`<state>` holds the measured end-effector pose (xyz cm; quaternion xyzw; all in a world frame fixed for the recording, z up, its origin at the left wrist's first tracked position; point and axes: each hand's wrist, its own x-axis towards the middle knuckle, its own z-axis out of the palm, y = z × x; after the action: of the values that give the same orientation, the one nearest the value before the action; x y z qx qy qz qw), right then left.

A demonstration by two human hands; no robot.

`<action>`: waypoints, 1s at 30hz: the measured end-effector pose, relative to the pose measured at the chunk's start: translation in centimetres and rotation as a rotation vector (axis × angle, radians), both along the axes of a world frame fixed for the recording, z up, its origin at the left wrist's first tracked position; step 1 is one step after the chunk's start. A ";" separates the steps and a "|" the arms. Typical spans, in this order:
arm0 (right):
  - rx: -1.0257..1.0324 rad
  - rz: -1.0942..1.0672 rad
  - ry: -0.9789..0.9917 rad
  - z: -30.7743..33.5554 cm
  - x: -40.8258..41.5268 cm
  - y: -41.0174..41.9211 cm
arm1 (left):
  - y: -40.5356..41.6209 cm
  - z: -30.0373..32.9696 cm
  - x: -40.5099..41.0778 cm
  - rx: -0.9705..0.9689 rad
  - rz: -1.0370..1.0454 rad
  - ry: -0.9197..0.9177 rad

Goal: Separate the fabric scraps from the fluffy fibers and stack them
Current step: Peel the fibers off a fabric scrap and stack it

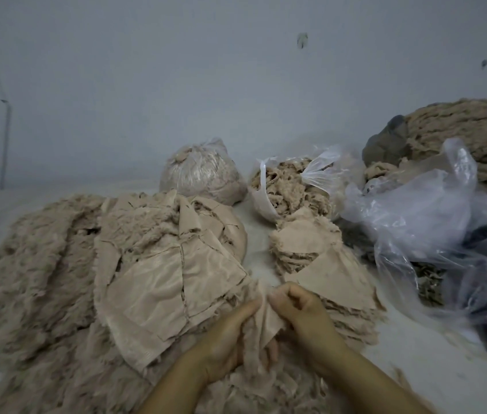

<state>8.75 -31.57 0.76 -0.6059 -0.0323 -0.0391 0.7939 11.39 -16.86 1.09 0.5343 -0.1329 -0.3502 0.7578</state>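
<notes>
A pale floor (260,249) carries a fluffy beige heap (27,279) at left, two scrap stacks (305,246) centre, filled plastic bags (203,174) far, loose plastic (415,210) right.

Pretty much everything we're seeing here is the same dusty pinkish beige: the fluffy fibers (36,264), the fabric scraps (176,282) with a faint woven sheen on their backs, and the stacked scraps (305,243) beside them. The tied bag (200,174) is clear plastic over that same beige, and the loose plastic bags (415,210) look see-through white. The wall (176,70) is pale grey-blue with a couple dark marks. A dull olive-grey bundle (385,141) sits back right.
</notes>
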 end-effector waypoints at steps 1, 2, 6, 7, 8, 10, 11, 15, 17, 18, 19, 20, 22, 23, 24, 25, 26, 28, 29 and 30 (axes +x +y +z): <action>0.023 -0.071 0.006 0.0 0.2 -0.1 | 0.0 -0.1 0.1 -0.001 0.059 -0.024; 0.037 -0.138 0.022 -0.1 0.4 -0.1 | 0.2 -0.2 0.2 0.036 0.131 -0.097; 0.119 -0.194 0.050 0.0 -0.2 -0.1 | 0.3 -0.8 0.4 0.371 0.323 -0.549; 0.107 -0.215 0.048 0.1 -0.4 -0.2 | 0.1 -1.0 0.3 0.369 0.393 -0.571; 0.078 -0.239 0.044 0.1 -0.5 -0.4 | -0.2 -0.9 0.2 0.346 0.460 -0.566; 0.028 -0.251 0.042 0.1 -0.7 -0.8 | -0.4 -0.6 0.1 0.255 0.475 -0.498; 0.023 -0.229 0.053 0.2 -0.8 -0.8 | -0.4 -0.5 -0.1 0.220 0.432 -0.479; 0.070 -0.084 0.154 0.6 -1.1 -0.4 | -0.4 -0.3 -1.1 0.169 0.236 -0.472; 0.118 -0.085 0.195 0.7 -1.0 -0.2 | -0.5 -0.2 -1.1 0.177 0.228 -0.484; 0.159 -0.101 0.203 0.7 -0.9 -0.3 | -0.6 -0.2 -1.1 0.184 0.257 -0.504; 0.197 -0.128 0.202 0.6 -0.8 -0.4 | -0.6 -0.3 -0.9 0.190 0.308 -0.525; 0.215 -0.165 0.192 0.5 -0.7 -0.5 | -0.6 -0.5 -0.6 0.183 0.368 -0.534; 0.212 -0.219 0.167 0.4 -0.7 -0.7 | -0.6 -1.0 -0.1 0.174 0.457 -0.526; 0.205 -0.218 0.173 0.4 -0.8 -0.7 | -0.7 -1.1 0.0 0.177 0.471 -0.547; 0.191 -0.194 0.194 0.4 -0.8 -0.6 | -0.7 -1.1 0.0 0.192 0.471 -0.596; 0.152 -0.153 0.234 0.4 -0.9 -0.5 | -0.8 -1.0 -0.2 0.213 0.466 -0.659; 0.097 -0.099 0.279 0.5 -1.0 -0.5 | -0.9 -0.8 -0.4 0.232 0.459 -0.718; 0.017 0.001 0.339 0.6 -1.2 -0.3 | -0.9 -0.6 -0.7 0.261 0.429 -0.824; 0.009 0.011 0.344 0.6 -1.2 -0.3 | -0.9 -0.7 -0.7 0.277 0.409 -0.866; 0.026 -0.010 0.323 0.4 -1.2 -0.3 | -0.8 -0.8 -0.8 0.297 0.394 -0.893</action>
<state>7.55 -31.82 1.21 -0.5943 0.0996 0.0545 0.7962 10.61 -17.67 0.30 0.7488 -0.2891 0.0468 0.5946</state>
